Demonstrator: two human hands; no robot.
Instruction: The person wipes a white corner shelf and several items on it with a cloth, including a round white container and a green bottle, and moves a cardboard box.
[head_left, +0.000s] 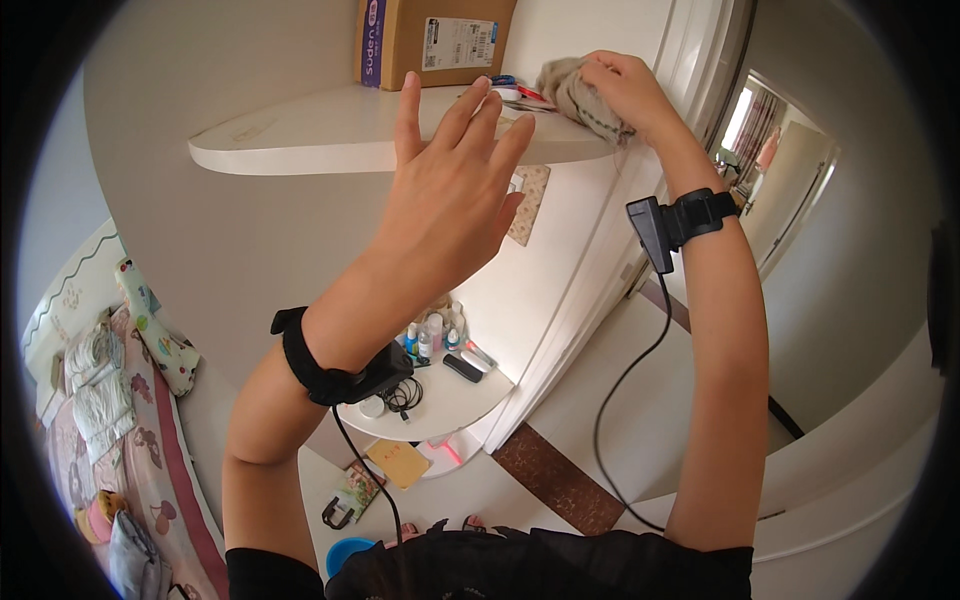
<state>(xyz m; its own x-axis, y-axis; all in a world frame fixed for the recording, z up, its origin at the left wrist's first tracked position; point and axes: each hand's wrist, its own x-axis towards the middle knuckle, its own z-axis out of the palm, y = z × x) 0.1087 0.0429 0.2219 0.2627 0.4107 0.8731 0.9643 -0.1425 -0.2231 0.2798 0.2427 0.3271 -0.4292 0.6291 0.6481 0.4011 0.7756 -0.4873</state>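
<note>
My right hand (626, 94) grips a crumpled greyish-beige cloth (574, 94) at the right end of a white corner shelf (315, 127). Over the front edge of that shelf, my left hand (457, 165) is raised with its fingers spread and nothing in them. Whether its fingertips touch anything cannot be made out. A cardboard box (457, 45) with a printed label stands at the back of the shelf. Between the box and the cloth lie small items, among them a red object (530, 92), partly hidden by my left fingers.
Below, a lower shelf (450, 409) carries bottles (435, 334), a black case (463, 368) and a coiled cable (403, 394). A white door frame (570, 330) runs along the right. On the floor is a blue basin (349, 555). A bed (150, 450) stands at left. Cables hang from both wrist straps.
</note>
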